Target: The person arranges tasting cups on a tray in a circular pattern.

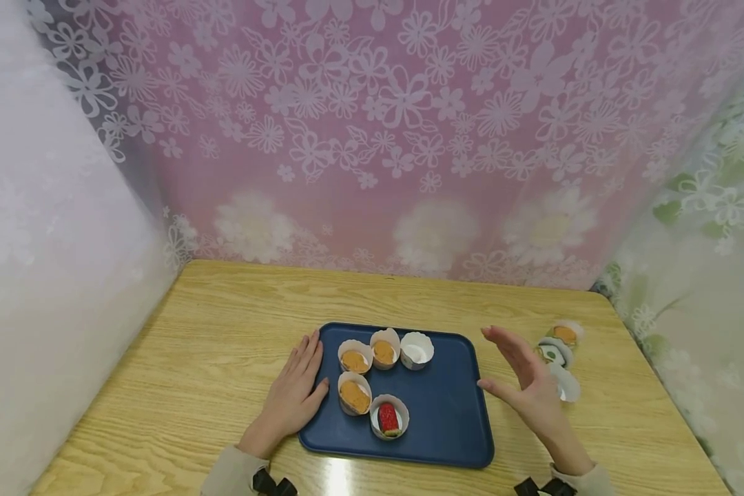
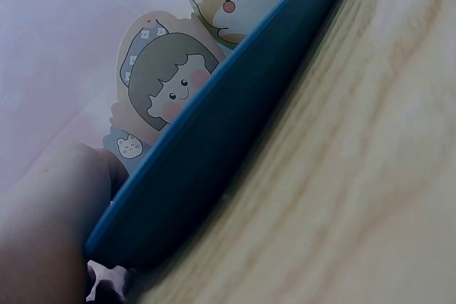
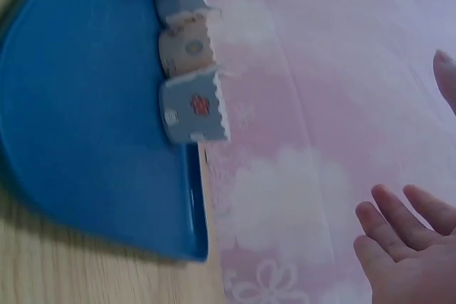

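Observation:
A blue tray [image 1: 434, 413] lies on the table, and my left hand [image 1: 294, 396] rests along its left edge with fingers straight. Three paper baking cups on it, one of them this cup [image 1: 354, 357], hold an orange-brown piece. A red piece sits in the front cup [image 1: 389, 417]. Only white lining shows inside the back right cup [image 1: 417, 350]. My right hand [image 1: 530, 386] hovers just beyond the tray's right edge, thumb and fingers spread apart with nothing between them. The right wrist view also shows the spread right hand [image 3: 406, 247].
Right of my right hand, more paper cups [image 1: 554, 353] stand close together on the wooden table [image 1: 254, 296], partly hidden by that hand. Flowered pink cloth [image 1: 372, 172] hangs behind the table, with pale cloth at both sides.

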{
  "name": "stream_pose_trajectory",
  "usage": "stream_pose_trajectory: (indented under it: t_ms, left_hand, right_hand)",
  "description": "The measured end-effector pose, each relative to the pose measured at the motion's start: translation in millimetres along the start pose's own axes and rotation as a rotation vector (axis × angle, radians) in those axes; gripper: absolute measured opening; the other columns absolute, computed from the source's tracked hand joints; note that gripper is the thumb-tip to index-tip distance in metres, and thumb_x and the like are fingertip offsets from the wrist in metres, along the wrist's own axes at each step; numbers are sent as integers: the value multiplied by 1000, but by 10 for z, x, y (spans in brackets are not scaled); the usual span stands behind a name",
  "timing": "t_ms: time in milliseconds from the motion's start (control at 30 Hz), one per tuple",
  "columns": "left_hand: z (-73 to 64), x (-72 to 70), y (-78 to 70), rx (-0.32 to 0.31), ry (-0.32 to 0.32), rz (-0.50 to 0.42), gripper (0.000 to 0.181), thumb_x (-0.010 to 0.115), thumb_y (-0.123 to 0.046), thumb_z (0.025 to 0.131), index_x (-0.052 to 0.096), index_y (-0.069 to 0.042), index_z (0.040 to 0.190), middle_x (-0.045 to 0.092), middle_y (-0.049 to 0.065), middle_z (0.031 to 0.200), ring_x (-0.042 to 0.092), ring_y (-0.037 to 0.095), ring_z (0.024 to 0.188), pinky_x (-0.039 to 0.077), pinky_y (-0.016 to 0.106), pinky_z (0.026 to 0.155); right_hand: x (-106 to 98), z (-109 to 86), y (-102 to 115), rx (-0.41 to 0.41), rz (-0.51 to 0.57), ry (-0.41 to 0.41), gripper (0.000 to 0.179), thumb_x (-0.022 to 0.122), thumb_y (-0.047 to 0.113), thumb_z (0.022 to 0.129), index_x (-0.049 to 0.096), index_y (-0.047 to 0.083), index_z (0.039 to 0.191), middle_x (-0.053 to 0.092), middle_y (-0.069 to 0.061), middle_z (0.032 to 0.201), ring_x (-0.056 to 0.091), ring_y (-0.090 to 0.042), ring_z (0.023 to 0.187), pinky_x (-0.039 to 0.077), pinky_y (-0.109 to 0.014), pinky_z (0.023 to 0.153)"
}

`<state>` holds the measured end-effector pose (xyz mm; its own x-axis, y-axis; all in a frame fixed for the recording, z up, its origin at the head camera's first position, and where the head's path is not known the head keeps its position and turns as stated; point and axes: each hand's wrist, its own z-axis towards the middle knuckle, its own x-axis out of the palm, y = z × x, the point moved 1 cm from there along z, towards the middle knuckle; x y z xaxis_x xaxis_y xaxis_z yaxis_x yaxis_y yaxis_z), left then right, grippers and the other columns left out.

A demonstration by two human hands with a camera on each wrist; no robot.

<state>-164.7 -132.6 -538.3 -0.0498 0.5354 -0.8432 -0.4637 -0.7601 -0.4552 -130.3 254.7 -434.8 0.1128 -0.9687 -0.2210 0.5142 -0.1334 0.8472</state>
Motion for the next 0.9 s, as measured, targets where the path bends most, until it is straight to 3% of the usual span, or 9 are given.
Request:
stream_pose_trajectory:
  t_ms: [133,300,433,567,733,900]
  left_hand:
    - [-3,7,-9,15,-25,7,65,53,-25,102,29,6,153,16,16,164,14,36,150,16,49,120]
    - [3,20,-22,26,-48,21,63,52,-25,102,30,7,152,18,18,163,18,40,148,15,48,120]
    - [11,17,-31,19,-42,17,64,53,-24,101,30,8,152,17,18,163,17,39,149,17,50,119]
    - [19,16,-29,1,-15,19,65,52,-25,102,28,6,153,14,15,164,13,35,150,17,50,120]
    - [33,18,-22,-15,-2,16,66,52,-27,102,26,4,154,12,13,165,10,32,151,15,48,121]
    - [54,9,-37,-12,-6,20,66,52,-26,102,26,5,154,14,15,164,11,34,151,16,50,120]
  right_hand:
    - [-203,-50,-31,8,-2,-93,75,66,-27,78,36,-13,146,44,-30,144,43,-20,137,30,-25,115]
    - [-443,-129,-110,59,2,-251,77,62,-29,80,35,-7,149,45,-18,147,41,-18,137,29,-19,113]
    - [-595,-216,-164,201,5,-412,82,64,-25,82,32,3,152,39,-5,149,34,-16,137,22,-19,116]
    - [-733,-324,-228,386,-38,-521,86,70,-10,87,21,8,155,29,2,152,23,-17,141,16,-19,118]
    - [-864,-443,-352,559,-65,-582,86,73,4,90,18,10,156,32,10,143,20,-19,143,15,-20,118]
    - [-929,-522,-474,636,-20,-601,77,74,4,88,28,18,148,38,16,131,30,-14,135,20,-20,117]
